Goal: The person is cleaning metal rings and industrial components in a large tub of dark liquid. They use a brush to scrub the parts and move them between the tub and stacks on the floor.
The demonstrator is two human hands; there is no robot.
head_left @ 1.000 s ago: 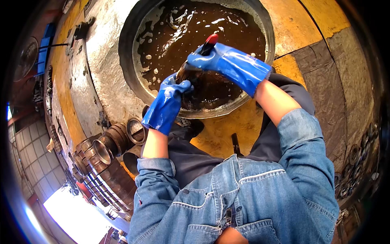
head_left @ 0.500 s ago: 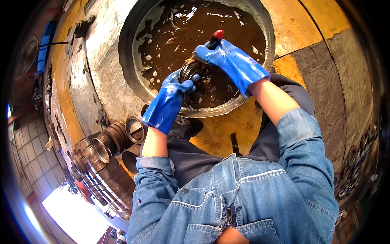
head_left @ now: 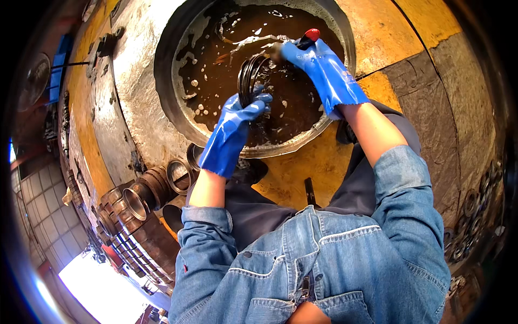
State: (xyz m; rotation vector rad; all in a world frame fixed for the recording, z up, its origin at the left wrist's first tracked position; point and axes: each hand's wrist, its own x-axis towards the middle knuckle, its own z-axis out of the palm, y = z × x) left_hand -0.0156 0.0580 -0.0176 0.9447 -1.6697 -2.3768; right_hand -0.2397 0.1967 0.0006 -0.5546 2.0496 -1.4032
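Note:
In its blue rubber glove, my left hand grips a bundle of thin dark metal rings, held upright over the basin. My right hand, gloved the same way, is closed round a brush with a black handle and red end. The blurred bristles point left, just off the rings' upper right edge. Below both hands lies a wide round basin of brown liquid with patches of foam. Fingers cover the lower part of the rings.
Brown metal rings and cylinders stand together left of my knees. More ring-shaped parts lie at the far right. Worn yellow and grey plates cover the floor, and a dark bar lies between my legs.
My right hand has drawn the brush up and right, away from the rings. The left hand has shifted slightly right, and the ring bundle shows more fully, raised upright.

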